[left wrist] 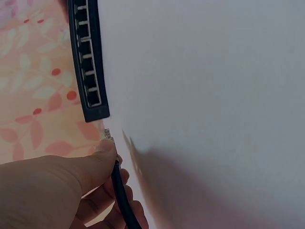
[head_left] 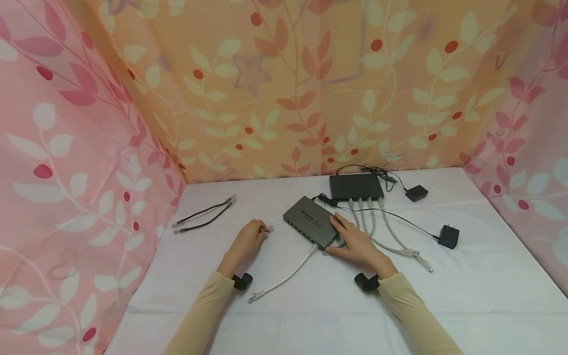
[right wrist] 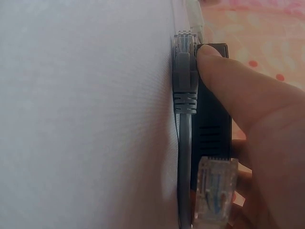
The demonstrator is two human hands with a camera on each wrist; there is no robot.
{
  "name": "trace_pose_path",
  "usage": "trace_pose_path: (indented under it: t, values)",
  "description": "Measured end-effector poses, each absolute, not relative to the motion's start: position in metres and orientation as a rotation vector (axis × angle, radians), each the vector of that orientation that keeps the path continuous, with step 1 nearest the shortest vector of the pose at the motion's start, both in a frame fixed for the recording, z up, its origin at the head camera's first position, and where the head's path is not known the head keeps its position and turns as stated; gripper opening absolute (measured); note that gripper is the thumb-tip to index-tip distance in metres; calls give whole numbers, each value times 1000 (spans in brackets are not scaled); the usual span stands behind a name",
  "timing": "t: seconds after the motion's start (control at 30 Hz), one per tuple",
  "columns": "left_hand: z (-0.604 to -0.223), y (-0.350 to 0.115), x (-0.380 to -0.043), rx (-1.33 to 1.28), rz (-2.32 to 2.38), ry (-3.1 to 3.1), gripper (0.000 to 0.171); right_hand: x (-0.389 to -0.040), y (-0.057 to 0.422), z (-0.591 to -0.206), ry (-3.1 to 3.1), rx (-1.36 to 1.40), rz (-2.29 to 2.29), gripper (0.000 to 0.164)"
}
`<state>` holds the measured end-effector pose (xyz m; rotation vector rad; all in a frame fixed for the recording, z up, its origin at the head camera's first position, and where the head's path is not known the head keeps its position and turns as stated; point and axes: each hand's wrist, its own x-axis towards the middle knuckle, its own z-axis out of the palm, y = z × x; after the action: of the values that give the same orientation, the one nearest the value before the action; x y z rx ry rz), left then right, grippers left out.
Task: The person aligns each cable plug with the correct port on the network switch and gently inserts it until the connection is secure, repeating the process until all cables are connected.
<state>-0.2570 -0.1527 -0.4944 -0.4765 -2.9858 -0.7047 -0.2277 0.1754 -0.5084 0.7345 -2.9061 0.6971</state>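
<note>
My left hand (head_left: 248, 239) pinches the clear plug (left wrist: 107, 133) of a short black network cable (left wrist: 121, 191) between thumb and fingers. The plug points toward the row of ports on a grey NETGEAR network switch (head_left: 310, 222), a little apart from its end corner. My right hand (head_left: 357, 244) holds the opposite end of the switch, thumb along the near edge, fingers on the far side. A white network cable (head_left: 286, 276) runs from the switch's front near my right thumb. Beside that thumb in the right wrist view lies a grey cable plug (right wrist: 186, 71); another clear plug (right wrist: 217, 191) shows below.
Behind stands a black network switch (head_left: 356, 186) with several pale cables (head_left: 390, 227) at its front. Two black power adapters (head_left: 416, 193) lie to the right, on thin leads. More black cables (head_left: 206, 212) lie at left. Patterned curtains (head_left: 310, 88) surround the white table (head_left: 177, 276).
</note>
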Motion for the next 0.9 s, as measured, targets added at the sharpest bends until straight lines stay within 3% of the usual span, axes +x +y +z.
trace_pose_path:
  t: [0.9]
  values:
    - [-490,-108,-235,-623,-767,-3007,14,-226,175,-507,-2916,714,683,87]
